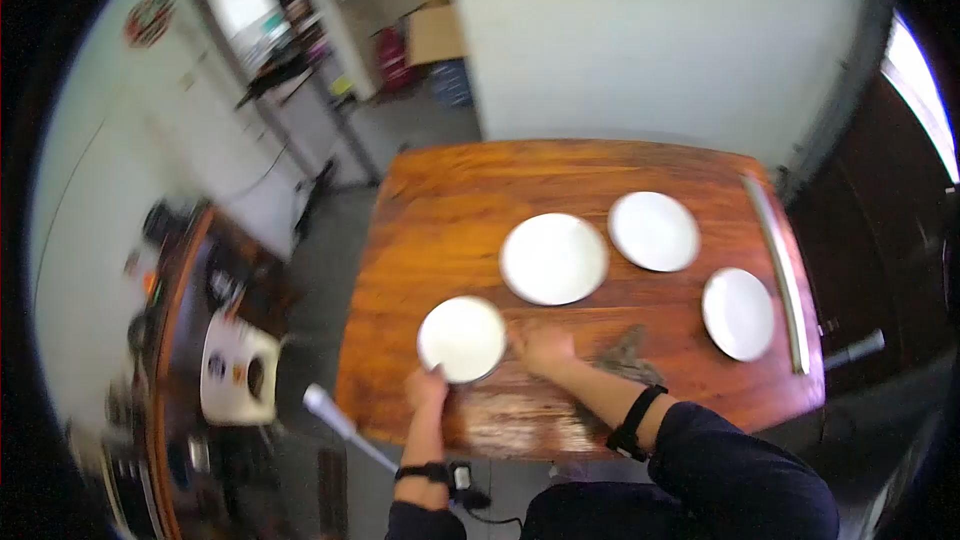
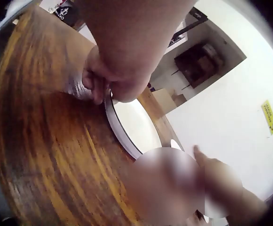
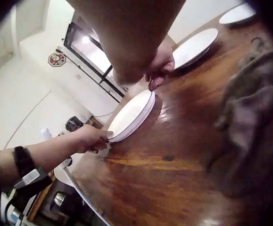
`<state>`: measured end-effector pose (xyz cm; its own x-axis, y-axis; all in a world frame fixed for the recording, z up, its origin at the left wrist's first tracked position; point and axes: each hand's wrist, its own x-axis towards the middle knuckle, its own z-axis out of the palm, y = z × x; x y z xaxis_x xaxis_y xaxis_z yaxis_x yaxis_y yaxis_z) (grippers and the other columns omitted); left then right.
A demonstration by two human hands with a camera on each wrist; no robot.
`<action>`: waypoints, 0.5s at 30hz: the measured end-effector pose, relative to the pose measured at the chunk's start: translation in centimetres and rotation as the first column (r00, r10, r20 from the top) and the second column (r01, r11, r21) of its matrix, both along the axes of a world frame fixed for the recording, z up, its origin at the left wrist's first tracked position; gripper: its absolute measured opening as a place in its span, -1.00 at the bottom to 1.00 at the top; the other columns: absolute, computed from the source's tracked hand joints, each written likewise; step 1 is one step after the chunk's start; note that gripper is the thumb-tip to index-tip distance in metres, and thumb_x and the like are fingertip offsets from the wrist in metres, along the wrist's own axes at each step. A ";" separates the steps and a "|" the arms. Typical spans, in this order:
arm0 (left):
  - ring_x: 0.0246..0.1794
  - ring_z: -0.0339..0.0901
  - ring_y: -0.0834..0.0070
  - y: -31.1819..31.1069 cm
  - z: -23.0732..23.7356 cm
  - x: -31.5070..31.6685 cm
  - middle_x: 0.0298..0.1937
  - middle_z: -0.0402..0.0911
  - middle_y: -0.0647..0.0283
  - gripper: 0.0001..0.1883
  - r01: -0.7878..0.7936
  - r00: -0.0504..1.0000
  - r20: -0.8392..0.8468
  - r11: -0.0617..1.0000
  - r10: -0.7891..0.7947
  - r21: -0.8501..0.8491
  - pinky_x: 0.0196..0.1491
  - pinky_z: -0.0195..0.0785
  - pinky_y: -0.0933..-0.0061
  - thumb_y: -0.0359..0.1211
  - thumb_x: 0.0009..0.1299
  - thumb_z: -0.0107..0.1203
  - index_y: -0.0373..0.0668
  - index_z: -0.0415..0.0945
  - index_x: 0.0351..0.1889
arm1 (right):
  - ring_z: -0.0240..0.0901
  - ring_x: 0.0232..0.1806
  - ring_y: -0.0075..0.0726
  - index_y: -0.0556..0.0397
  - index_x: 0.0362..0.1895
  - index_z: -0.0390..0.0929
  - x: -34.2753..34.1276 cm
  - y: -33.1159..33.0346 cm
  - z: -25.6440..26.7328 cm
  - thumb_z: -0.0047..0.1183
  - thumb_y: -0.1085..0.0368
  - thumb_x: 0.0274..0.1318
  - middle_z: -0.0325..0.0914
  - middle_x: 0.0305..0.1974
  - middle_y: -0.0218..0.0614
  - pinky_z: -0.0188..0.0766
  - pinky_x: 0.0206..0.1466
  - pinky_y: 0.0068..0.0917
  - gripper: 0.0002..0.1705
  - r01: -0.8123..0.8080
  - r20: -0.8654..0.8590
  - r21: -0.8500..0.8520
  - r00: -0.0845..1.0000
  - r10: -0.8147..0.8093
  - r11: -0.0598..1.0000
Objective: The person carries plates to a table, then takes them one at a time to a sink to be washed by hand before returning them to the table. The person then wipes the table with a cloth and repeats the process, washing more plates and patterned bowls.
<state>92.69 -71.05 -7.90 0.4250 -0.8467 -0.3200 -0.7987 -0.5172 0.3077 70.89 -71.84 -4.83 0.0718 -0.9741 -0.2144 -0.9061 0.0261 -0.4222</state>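
A white plate [image 1: 462,338] with a thin dark rim is at the table's near left, held from both sides. My left hand [image 1: 427,387] grips its near-left rim, thumb over the edge; the left wrist view shows this hand [image 2: 117,77] at the rim with its fingers curled. On the opposite side my right hand [image 1: 548,348] pinches the rim, fingers bent in the right wrist view [image 3: 161,68]. There the plate [image 3: 132,115] appears close over the wood. A crumpled grey-brown cloth [image 1: 628,355] lies beside my right forearm.
Three more white plates stand on the wooden table [image 1: 430,200]: one in the middle [image 1: 554,259], one behind it to the right [image 1: 654,231], one at the right [image 1: 738,314]. A long pale strip [image 1: 780,275] runs along the right edge. A white chair [image 1: 240,370] is left.
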 end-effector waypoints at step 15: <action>-0.40 0.41 0.54 18.1 5.5 -26.7 -0.38 0.51 0.24 -0.72 0.928 0.191 -0.391 0.295 -0.901 -0.226 -0.31 0.29 0.54 -0.35 0.18 0.11 -0.29 0.44 -0.19 | 0.41 -0.20 -0.04 0.06 -0.29 0.48 -34.0 57.2 -1.6 -0.14 -0.12 -0.03 0.49 -0.34 -0.09 0.32 -0.16 -0.19 -0.50 0.988 -0.104 0.146 -0.031 -0.994 -0.046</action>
<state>66.00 -52.95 -2.43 -0.8071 -0.5300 -0.2602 -0.5344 0.4684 0.7036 36.90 -14.67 -6.46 -0.9328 -0.0052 -0.3605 0.1172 0.9412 -0.3170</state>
